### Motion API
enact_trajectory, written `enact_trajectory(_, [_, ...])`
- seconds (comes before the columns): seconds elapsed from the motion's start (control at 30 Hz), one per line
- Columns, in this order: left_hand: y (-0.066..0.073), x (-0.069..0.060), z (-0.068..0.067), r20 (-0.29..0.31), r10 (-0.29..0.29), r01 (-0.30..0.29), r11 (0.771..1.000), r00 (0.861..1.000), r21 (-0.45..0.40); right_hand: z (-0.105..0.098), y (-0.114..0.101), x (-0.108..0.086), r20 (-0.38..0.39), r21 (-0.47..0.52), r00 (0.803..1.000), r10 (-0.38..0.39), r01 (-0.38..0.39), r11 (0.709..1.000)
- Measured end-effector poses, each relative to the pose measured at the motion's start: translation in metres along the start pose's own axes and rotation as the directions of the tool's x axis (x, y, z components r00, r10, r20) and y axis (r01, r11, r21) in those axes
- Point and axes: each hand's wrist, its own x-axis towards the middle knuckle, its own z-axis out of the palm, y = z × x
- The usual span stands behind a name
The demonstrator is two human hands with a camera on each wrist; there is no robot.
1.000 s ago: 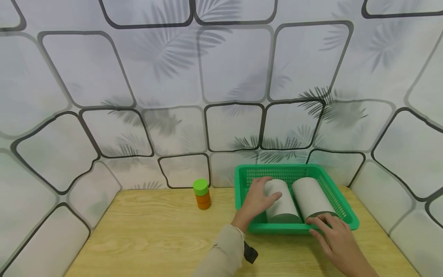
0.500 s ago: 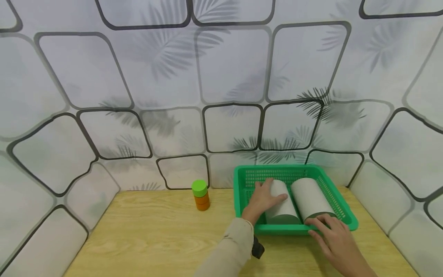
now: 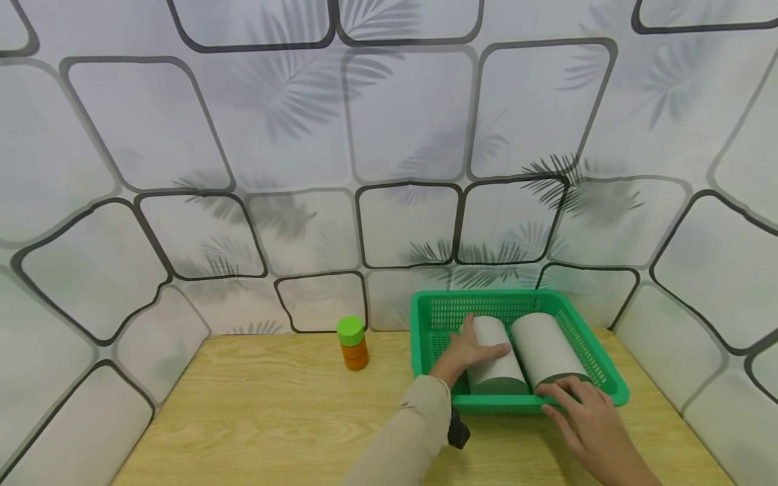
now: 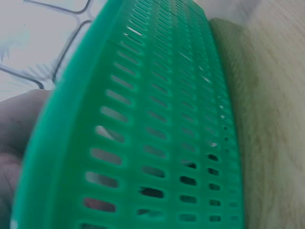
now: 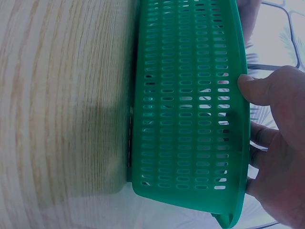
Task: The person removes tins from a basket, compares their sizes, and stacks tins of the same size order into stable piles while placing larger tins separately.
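- The left hand [image 3: 468,354] spans the left cylinder [image 3: 497,370], thumb across its top and fingers along its left side; I cannot tell whether they grip it.
- That cylinder lies on its side in the green basket [image 3: 498,403], its dark round end facing the near wall.
- The right hand [image 3: 586,420] pinches the basket's near rim, thumb on the outer face and fingers over the top.
- The right cylinder [image 3: 547,345] lies beside the left one, a narrow strip of green between them; the right hand hides part of its near end.
- The left sleeve [image 3: 407,435] reaches in past the basket's near left corner, a small black object [image 3: 458,430] beside its cuff.
- The basket rests on the wooden table [image 3: 273,405], close to the patterned backdrop [image 3: 407,115].
- An orange bottle [image 3: 354,354] with a green lid stands left of the basket, apart from it.
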Motion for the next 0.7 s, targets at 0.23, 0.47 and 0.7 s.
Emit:
enact_trajectory(0.23, [-0.0064, 0.0049, 0.0044, -0.021, -0.012, 0.009, 0.987, 1.0, -0.158, 0.0008, 0.0004, 0.0003, -0.007, 0.004, 1.0, -0.011, 0.011, 1.0])
enact_trajectory(0.47, [-0.0101, 0.0068, 0.0026, -0.01, 0.018, -0.02, 0.977, 1.0, -0.211, 0.0001, -0.0002, 0.0012, -0.009, 0.005, 1.0, -0.011, 0.011, 1.0])
enact_trajectory(0.7, [-0.0011, 0.0056, -0.0053, -0.034, 0.037, -0.042, 0.98, 0.999, -0.193, -0.0002, 0.0003, 0.0001, -0.009, 0.0, 1.0, -0.013, 0.013, 1.0])
